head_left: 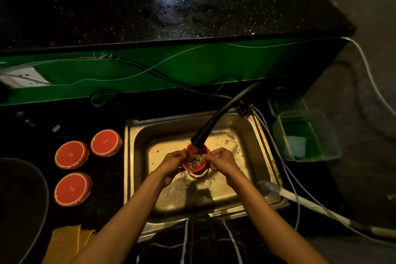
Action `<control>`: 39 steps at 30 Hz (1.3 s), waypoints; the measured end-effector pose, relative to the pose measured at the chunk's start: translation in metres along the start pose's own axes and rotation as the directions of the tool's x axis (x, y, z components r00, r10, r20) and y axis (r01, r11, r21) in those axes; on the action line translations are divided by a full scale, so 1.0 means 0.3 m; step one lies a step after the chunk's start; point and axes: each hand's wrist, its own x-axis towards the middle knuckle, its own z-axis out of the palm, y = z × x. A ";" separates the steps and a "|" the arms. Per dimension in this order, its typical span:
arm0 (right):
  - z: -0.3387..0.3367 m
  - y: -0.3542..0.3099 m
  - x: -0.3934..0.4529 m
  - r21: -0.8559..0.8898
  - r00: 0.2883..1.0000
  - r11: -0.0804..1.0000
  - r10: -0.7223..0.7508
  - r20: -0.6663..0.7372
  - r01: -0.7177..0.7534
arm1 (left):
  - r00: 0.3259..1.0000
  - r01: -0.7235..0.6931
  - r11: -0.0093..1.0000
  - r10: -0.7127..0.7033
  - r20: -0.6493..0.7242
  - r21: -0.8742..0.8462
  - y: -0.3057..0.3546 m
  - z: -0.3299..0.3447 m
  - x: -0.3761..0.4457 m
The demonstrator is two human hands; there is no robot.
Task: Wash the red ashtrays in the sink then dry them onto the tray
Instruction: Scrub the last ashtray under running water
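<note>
While I watch from head view: yellow cloth (64,240) nearest, left of sink (265,150). Over sink basin, left hand (171,164) and right hand (222,163) both grip red ashtray (196,166) by rim, under black faucet (216,120). Three ashtrays (71,154) left of sink, upside down on counter. Green tub (304,135) right of sink, farther back.
</note>
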 end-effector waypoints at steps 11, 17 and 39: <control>0.079 -0.004 0.092 -0.109 0.996 0.994 -0.003 0.086 0.013 | 0.980 -0.195 0.981 0.195 -0.036 -0.003 -0.027 -0.096 -0.072; 0.128 -0.008 0.061 -0.089 0.963 0.989 0.134 0.232 -0.116 | 0.961 -0.208 0.978 0.210 -0.180 0.029 0.018 -0.123 -0.085; 0.046 -0.056 0.118 -0.262 0.996 0.963 -0.043 0.077 0.062 | 0.997 -0.051 0.981 0.039 -0.065 -0.189 -0.018 -0.074 -0.014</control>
